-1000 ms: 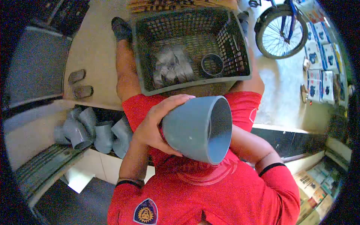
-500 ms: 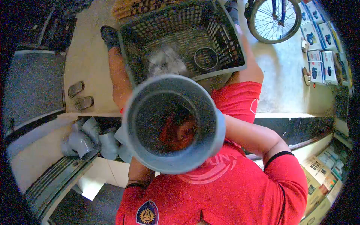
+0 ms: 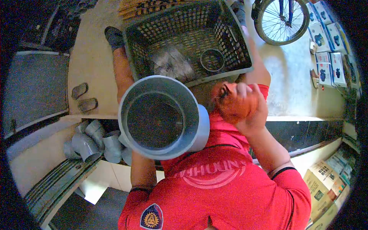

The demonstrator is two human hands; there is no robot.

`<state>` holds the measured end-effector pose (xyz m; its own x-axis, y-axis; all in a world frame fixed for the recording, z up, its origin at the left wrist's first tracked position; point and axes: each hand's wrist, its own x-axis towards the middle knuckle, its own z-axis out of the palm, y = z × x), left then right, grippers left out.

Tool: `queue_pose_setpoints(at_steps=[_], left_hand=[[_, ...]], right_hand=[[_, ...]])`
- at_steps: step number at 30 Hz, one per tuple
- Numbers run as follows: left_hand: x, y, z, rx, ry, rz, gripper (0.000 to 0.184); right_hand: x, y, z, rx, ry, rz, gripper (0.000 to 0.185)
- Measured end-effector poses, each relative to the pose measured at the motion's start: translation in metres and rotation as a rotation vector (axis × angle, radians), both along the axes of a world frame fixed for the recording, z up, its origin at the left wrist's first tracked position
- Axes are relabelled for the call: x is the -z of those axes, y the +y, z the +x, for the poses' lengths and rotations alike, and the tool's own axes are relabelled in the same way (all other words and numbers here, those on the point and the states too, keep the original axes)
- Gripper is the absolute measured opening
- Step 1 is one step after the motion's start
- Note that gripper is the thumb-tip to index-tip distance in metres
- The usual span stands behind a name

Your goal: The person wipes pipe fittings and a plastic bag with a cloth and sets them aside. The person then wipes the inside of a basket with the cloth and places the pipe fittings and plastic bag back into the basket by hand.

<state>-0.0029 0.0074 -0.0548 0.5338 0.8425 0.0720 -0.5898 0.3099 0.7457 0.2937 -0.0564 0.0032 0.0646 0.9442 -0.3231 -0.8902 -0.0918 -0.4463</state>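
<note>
Pipe (image 3: 191, 122) faces mouth-first cameraward, long axis receding rightward (left grip hidden, state unclear; right grip (image 3: 251, 105) clenching blurred reddish item (image 3: 232, 103)).

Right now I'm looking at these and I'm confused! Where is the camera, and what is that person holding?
There's no machine here, just a person in a red shirt. The camera is worn on their head, looking forward and down, so you see their own shirt and legs. Their left arm goes behind a grey pipe fitting; that hidden hand probably holds it. Their right hand is blurry but seems curled around something reddish. Between the legs is a dark plastic crate with a crumpled silvery sheet and a ring inside. Grey pipe elbows sit on the left.
</note>
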Motion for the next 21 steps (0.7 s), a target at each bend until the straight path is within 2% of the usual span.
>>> queue_pose_setpoints(at_steps=[1, 2, 3, 5, 6, 8, 9, 11, 15, 16, 19, 21], left_hand=[[0.001, -0.002, 0.001, -0.016, -0.004, -0.003, 0.138], [0.004, -0.004, 0.004, -0.031, -0.015, -0.010, 0.138], [0.006, -0.004, 0.007, -0.041, -0.027, -0.015, 0.138], [0.009, -0.008, 0.011, -0.046, -0.030, -0.020, 0.138], [0.009, -0.011, 0.013, -0.042, -0.032, -0.018, 0.138], [0.008, -0.014, 0.013, -0.035, -0.028, -0.020, 0.138], [0.009, -0.016, 0.012, -0.031, -0.027, -0.025, 0.138], [0.008, -0.021, 0.010, -0.024, -0.020, -0.020, 0.138], [0.005, -0.024, 0.008, -0.003, -0.002, -0.006, 0.138], [0.003, -0.025, 0.007, 0.002, -0.002, -0.003, 0.138], [0.001, -0.022, 0.005, 0.015, 0.009, 0.010, 0.139], [-0.001, -0.021, 0.005, 0.026, 0.010, 0.017, 0.139]], right_hand=[[-0.007, -0.002, -0.004, -0.046, -0.075, 0.084, 0.039], [0.009, -0.011, 0.002, -0.319, -0.740, 0.244, 0.049], [-0.006, -0.004, -0.006, -0.577, -1.146, 0.501, 0.042], [-0.017, -0.005, -0.021, -0.516, -1.225, 0.474, 0.025], [-0.014, -0.001, -0.027, -0.449, -1.180, 0.468, 0.020], [0.002, 0.003, -0.034, -0.321, -1.078, 0.450, 0.025], [0.012, 0.004, -0.031, -0.401, -0.993, 0.437, 0.033], [0.021, 0.005, -0.030, -0.582, -0.519, 0.144, 0.033], [0.024, 0.003, -0.021, -0.610, -0.489, 0.104, 0.039], [0.025, -0.001, -0.026, -0.609, -0.499, 0.060, 0.047], [0.036, -0.010, -0.029, -0.588, -0.367, 0.296, 0.055], [0.029, -0.009, -0.019, -0.678, -0.457, 0.404, 0.076]])
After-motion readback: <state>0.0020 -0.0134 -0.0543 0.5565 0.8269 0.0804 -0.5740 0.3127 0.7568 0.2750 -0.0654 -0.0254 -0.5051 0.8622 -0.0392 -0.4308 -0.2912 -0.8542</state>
